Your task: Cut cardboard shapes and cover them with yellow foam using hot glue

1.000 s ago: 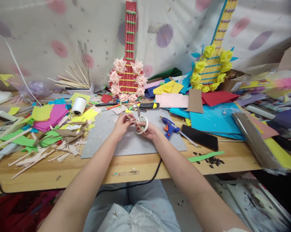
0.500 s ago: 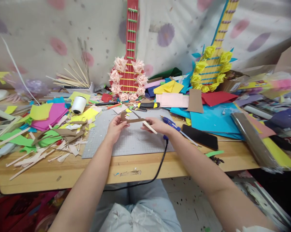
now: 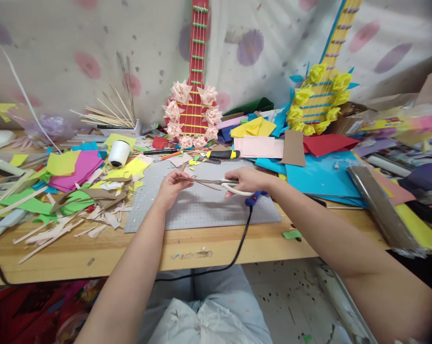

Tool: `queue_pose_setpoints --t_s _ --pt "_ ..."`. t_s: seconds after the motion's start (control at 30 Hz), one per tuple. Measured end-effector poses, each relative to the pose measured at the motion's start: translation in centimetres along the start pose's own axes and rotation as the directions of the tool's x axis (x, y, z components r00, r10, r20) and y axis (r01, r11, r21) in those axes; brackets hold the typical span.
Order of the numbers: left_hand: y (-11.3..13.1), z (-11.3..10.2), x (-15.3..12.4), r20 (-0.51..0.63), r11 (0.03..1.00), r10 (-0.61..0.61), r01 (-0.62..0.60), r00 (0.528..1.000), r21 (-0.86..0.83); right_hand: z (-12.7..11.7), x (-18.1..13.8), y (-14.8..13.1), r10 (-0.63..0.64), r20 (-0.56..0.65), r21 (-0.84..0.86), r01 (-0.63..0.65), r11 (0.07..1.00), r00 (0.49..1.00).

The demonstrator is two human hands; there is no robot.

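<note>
My left hand (image 3: 174, 189) pinches a thin brown foam or paper piece (image 3: 209, 186) above the grey cutting mat (image 3: 198, 212); much of the piece hides behind the fingers. My right hand (image 3: 247, 180) is wrapped round the white handles of a pair of scissors (image 3: 237, 190). Their blades point left, lying along the brown piece and reaching my left fingertips. Whether the blades are closed on it I cannot tell. Beneath my right wrist a blue glue gun (image 3: 253, 197) rests on the mat, its black cord hanging over the table edge.
Scraps in several colours (image 3: 80, 200) cover the left side. Behind the mat lie a yellow-black utility knife (image 3: 223, 154) and a white roll (image 3: 119, 153). A red paper guitar (image 3: 194, 112) and a yellow one (image 3: 318, 102) lean at the back. Blue sheets (image 3: 318, 174) lie right.
My right hand has shifted right, away from the brown piece it was touching. The scissors have swung from slanting up-left to nearly level. My left hand still holds the piece.
</note>
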State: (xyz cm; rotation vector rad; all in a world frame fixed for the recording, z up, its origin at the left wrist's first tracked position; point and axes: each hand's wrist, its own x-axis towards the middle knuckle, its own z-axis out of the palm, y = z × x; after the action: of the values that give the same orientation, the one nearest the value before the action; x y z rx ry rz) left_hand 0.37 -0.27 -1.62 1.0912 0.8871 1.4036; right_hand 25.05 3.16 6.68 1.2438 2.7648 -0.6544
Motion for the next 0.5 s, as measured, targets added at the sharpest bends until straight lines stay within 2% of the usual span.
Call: queue_pose_setpoints --t_s 0.23,0.5 --pt "-0.14 0.02 0.09 -0.011 0.998 0.035 -0.034 0.999 0.056 -0.81 -0.44 0.17 0.000 -0.035 -0.146 -0.006 0.989 0.999" --pt "-0.33 0.04 0.06 -0.013 0.997 0.041 -0.040 0.999 0.070 -0.43 -0.29 0.50 -0.017 -0.118 -0.365 -0.028 0.931 0.993"
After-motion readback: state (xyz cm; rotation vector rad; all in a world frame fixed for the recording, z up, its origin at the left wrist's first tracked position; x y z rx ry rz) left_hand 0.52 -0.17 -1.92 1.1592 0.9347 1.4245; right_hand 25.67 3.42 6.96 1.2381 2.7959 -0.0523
